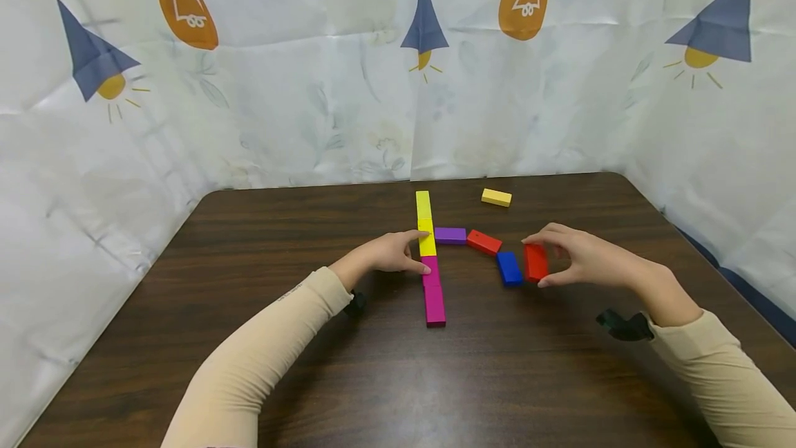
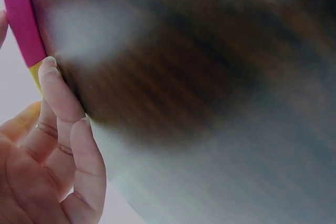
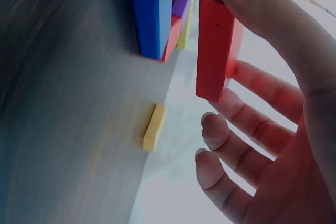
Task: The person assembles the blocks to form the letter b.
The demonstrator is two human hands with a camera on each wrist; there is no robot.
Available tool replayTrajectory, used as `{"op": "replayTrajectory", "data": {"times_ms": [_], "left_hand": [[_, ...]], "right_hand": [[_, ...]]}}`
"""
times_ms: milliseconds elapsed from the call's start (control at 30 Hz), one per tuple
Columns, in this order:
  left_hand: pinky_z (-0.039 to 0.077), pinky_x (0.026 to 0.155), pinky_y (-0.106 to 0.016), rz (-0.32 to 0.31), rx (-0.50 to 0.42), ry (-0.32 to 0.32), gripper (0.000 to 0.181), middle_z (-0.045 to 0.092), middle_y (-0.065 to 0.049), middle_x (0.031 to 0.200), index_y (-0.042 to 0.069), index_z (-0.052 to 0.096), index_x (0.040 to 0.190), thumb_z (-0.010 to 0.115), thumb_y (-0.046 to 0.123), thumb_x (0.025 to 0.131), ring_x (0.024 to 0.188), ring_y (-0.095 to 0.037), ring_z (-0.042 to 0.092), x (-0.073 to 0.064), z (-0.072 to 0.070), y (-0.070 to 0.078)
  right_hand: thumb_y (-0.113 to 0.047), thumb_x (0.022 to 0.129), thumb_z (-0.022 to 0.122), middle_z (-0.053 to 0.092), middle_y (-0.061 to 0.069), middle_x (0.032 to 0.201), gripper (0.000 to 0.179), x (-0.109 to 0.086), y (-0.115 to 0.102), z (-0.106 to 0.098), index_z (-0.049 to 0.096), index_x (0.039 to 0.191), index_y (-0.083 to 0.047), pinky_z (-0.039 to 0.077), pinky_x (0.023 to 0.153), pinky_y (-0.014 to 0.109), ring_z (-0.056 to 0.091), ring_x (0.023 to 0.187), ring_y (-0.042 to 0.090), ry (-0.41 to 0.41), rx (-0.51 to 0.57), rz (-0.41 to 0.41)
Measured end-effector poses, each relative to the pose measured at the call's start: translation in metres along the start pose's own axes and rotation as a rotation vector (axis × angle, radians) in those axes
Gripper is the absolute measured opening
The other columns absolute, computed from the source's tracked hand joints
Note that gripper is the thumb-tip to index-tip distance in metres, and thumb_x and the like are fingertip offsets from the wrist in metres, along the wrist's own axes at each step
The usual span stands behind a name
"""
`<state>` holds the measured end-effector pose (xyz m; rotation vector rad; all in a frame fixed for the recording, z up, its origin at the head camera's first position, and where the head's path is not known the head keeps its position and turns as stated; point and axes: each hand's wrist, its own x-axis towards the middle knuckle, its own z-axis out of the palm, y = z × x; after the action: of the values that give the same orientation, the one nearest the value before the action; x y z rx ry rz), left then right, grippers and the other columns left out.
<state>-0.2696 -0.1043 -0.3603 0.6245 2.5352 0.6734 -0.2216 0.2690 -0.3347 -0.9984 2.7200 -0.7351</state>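
My right hand pinches a red block between thumb and fingertips, just right of a blue block. In the right wrist view, the thumb is on one end of this red block and fingers are at the other. My left hand touches a straight column of yellow blocks and magenta blocks, index finger at the yellow part, thumb at the magenta. From the column a purple block, another red block and the blue block curve off rightward.
A pale yellow block lies apart near the back of the dark wooden table. A patterned white curtain hangs behind the table and along its sides.
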Motion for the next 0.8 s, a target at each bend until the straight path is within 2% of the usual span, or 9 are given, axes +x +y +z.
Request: {"op": "replayTrajectory", "data": {"times_ms": [300, 400, 567, 800], "left_hand": [[0.045, 0.071, -0.028, -0.005, 0.003, -0.006, 0.085, 0.066, -0.003, 0.080, 0.012, 0.033, 0.161, 0.078, 0.036, 0.093, 0.075, -0.015, 0.057, 0.000, -0.001, 0.001], [0.044, 0.072, -0.028, -0.008, 0.008, -0.009, 0.084, 0.066, -0.003, 0.080, 0.013, 0.033, 0.161, 0.078, 0.036, 0.093, 0.075, -0.015, 0.057, 0.000, -0.001, 0.001], [0.044, 0.071, -0.027, -0.008, 0.005, -0.017, 0.084, 0.065, -0.003, 0.078, 0.012, 0.033, 0.161, 0.078, 0.034, 0.093, 0.073, -0.015, 0.055, 0.001, -0.002, 0.002], [0.044, 0.071, -0.028, -0.013, 0.006, -0.013, 0.084, 0.065, -0.004, 0.080, 0.012, 0.033, 0.161, 0.078, 0.035, 0.093, 0.074, -0.015, 0.056, 0.001, -0.001, 0.003]], "right_hand": [[-0.045, 0.085, 0.084, 0.057, -0.003, 0.121, 0.067, 0.009, -0.007, 0.011, 0.063, 0.137, -0.009, 0.054, 0.086, 0.037, 0.057, 0.102, 0.018, -0.023, -0.029, -0.011], [-0.046, 0.085, 0.083, 0.057, -0.006, 0.121, 0.066, 0.013, -0.010, 0.018, 0.063, 0.137, -0.011, 0.053, 0.090, 0.041, 0.058, 0.105, 0.016, -0.039, -0.051, -0.028], [-0.045, 0.086, 0.083, 0.058, -0.003, 0.124, 0.064, 0.019, -0.018, 0.029, 0.064, 0.136, -0.009, 0.051, 0.096, 0.047, 0.060, 0.110, 0.018, -0.063, -0.095, -0.066], [-0.049, 0.085, 0.082, 0.060, -0.002, 0.121, 0.064, 0.028, -0.030, 0.041, 0.066, 0.134, -0.011, 0.053, 0.091, 0.043, 0.058, 0.104, 0.017, -0.071, -0.166, -0.073]]}}
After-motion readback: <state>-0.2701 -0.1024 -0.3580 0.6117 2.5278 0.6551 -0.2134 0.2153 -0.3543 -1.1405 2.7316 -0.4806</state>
